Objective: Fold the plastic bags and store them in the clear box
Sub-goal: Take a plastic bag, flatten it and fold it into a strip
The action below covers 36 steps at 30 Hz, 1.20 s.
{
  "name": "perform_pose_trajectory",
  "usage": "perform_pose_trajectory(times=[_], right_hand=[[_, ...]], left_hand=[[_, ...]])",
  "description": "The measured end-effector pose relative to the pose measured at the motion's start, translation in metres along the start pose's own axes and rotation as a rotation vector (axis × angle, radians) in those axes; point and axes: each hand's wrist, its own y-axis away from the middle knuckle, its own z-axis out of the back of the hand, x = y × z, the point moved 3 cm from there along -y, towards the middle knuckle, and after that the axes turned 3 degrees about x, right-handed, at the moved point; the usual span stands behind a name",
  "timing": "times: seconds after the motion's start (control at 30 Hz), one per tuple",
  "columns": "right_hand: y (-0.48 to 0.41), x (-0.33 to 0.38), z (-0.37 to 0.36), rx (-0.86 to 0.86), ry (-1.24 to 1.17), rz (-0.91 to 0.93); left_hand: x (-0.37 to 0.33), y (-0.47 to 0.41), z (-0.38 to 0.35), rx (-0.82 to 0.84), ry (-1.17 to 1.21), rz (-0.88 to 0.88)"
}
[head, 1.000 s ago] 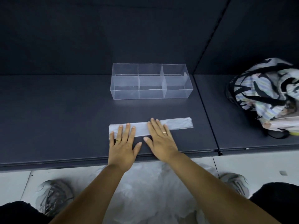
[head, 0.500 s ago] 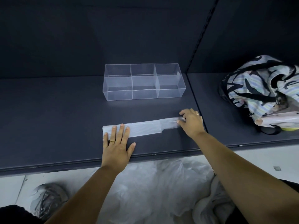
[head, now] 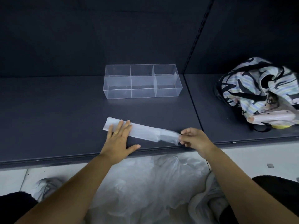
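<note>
Bag (head: 142, 130), already folded into a long narrow strip, lies slantwise near the front edge of a dark shelf (head: 56, 118), well short of the clear box (head: 119, 94) standing farther back. The left hand (head: 118, 139) lies flat with fingers spread, pressing the strip's left end down, while the right hand (head: 195, 139) pinches the right end between thumb and fingertips, just at the shelf's edge. The lengthwise folding looks done; judging by the grip, the strip is yet to be folded or rolled end over end into a small packet before it goes into a compartment. No folded bag shows inside the divided box, so the task appears to be at an early stage. More loose bags (head: 145, 183) are heaped on the floor below, and a striped tote (head: 258, 88) sits at the right of the shelf
</note>
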Motion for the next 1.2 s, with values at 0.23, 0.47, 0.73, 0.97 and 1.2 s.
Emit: perform_pose_trajectory(times=[0.23,0.47,0.73,0.97,1.2], right_hand=[[0.029,-0.013,0.000,-0.044,-0.237,-0.079],[0.037,-0.030,0.011,-0.196,0.189,-0.314],[0.040,-0.039,-0.019,-0.305,-0.259,-0.405],[0.055,-0.016,-0.023,-0.284,-0.310,-0.271],[0.062,0.050,-0.039,-0.009,-0.080,0.073]], left_hand=[[-0.118,0.005,-0.035,-0.085,0.240,-0.114],[-0.130,0.009,-0.055,-0.031,0.063,-0.086],[-0.123,0.014,-0.052,-0.003,0.045,-0.138],[-0.125,0.010,-0.048,-0.099,0.208,-0.071],[-0.115,0.009,-0.010,-0.326,0.740,0.196]])
